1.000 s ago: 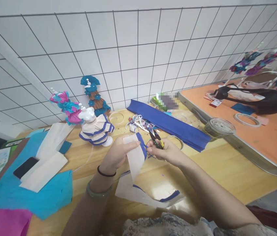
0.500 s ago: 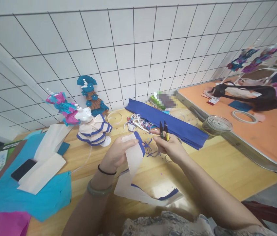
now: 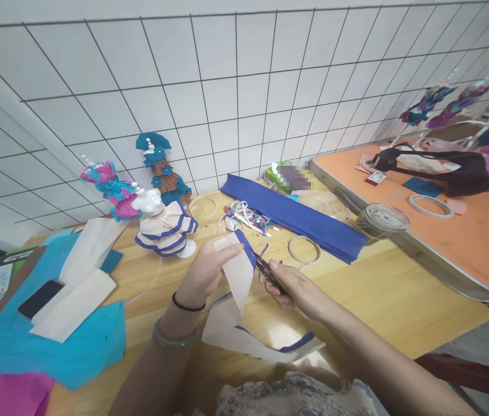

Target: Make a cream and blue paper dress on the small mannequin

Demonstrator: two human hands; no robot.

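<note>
My left hand (image 3: pixel 206 268) pinches a long cream paper strip (image 3: pixel 238 274) with a dark blue edge, thumb on top. The strip's lower part droops and folds across the wooden table below. In my right hand (image 3: pixel 290 286) is a pair of small dark snips (image 3: pixel 268 271), their blades touching the blue edge. A thin blue sliver sticks up beside the blades. Left of my hands stands a white figurine (image 3: pixel 151 203) in a cream paper skirt (image 3: pixel 164 230) with blue bands.
A folded blue paper length (image 3: pixel 296 216) lies behind a heap of scraps and beads (image 3: pixel 244 218). A tape ring (image 3: pixel 304 249) sits right of the hands. At left, a phone (image 3: pixel 40 299) lies on turquoise paper (image 3: pixel 97 335). An orange board (image 3: pixel 452 248) stands at right.
My right hand has turned and lowered the snips from pointing upward to the strip's blue edge. The tape ring behind it has come into view. My left hand has barely moved.
</note>
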